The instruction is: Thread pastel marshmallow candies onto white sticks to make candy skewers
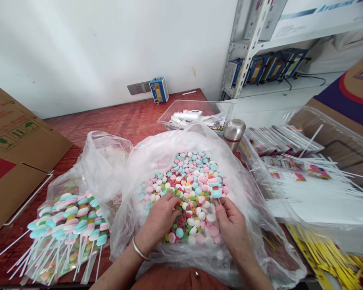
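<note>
My right hand (232, 217) pinches the lower end of a marshmallow candy skewer (214, 185), held upright with blue, pink and orange pieces stacked on it. My left hand (165, 211) reaches into the loose candy, fingers curled together over it; anything between them is hidden. Under both hands lies a heap of marshmallows (205, 161), pink, white and blue, mixed with small coloured gummy rings (183, 223). A large clear plastic bag (245, 189) spreads open around the heap. To the left, several finished candy skewers (69, 217) lie in a pile, white sticks toward me.
Cardboard boxes stand at the left (21, 161) and right. Behind the bag are a clear plastic bin (196, 106), a steel flask (234, 131) and a blue device (159, 90). A clear tub (290, 209) of white sticks and yellow ties (335, 249) are at right.
</note>
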Demonstrator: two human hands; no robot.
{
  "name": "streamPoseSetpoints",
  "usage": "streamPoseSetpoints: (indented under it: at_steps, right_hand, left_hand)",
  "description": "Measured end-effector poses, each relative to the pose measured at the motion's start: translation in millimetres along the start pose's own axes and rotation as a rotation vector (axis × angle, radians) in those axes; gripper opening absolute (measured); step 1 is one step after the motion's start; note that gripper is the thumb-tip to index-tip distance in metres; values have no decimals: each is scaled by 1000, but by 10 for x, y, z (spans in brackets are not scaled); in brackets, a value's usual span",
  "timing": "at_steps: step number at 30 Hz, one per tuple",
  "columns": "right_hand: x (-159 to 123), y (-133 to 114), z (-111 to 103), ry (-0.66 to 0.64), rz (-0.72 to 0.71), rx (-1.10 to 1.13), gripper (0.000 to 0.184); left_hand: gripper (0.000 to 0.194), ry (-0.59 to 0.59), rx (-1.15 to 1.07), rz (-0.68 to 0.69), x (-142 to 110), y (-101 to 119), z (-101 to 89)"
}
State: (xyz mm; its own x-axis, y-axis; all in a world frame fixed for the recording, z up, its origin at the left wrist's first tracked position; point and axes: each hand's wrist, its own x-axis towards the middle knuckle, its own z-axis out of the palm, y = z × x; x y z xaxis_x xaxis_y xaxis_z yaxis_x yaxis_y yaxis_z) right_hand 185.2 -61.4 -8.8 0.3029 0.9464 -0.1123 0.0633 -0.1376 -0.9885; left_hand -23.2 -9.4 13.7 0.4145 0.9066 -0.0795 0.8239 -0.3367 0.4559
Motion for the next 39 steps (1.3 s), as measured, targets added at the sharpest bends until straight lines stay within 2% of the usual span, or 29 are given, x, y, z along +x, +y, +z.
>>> streamPoseSetpoints:
  at_steps: [2,4,8,10,12,14,21,24,30,35,39]
  right_hand:
    - [-16,27,0,-9,0,-5,34]
    - [-18,42,4,5,-8,-20,34]
    - [-7,47,15,9,-21,-26,34]
    - [-8,51,26,2,-29,-36,33]
    - [-16,57,35,1,-42,-46,33]
    - [-30,60,37,2,-61,-64,33]
    - [-22,46,51,0,-81,-156,27]
    - [-7,62,78,-32,-79,-205,26]
    - [4,121,97,-69,-76,-255,31]
    - [20,134,94,-63,-69,-279,30]
    - [21,142,94,-60,-59,-310,26]
  left_hand:
    - [20,9,-9,-20,-81,-15,67]
    - [20,84,-72,-33,-122,-18,115]
    - [16,278,-441,-120,-7,47,133]
    - [17,280,-720,-197,139,122,138]
    - [20,216,-964,-254,289,214,163]
    - [21,149,-1068,-273,392,303,205]
    - [17,187,-863,-125,375,455,334]
    - [1,213,-760,-76,342,477,337]
    - [16,66,-713,11,280,418,296]
    - [27,60,-451,55,292,415,290]
    - [20,13,-408,125,292,451,260]
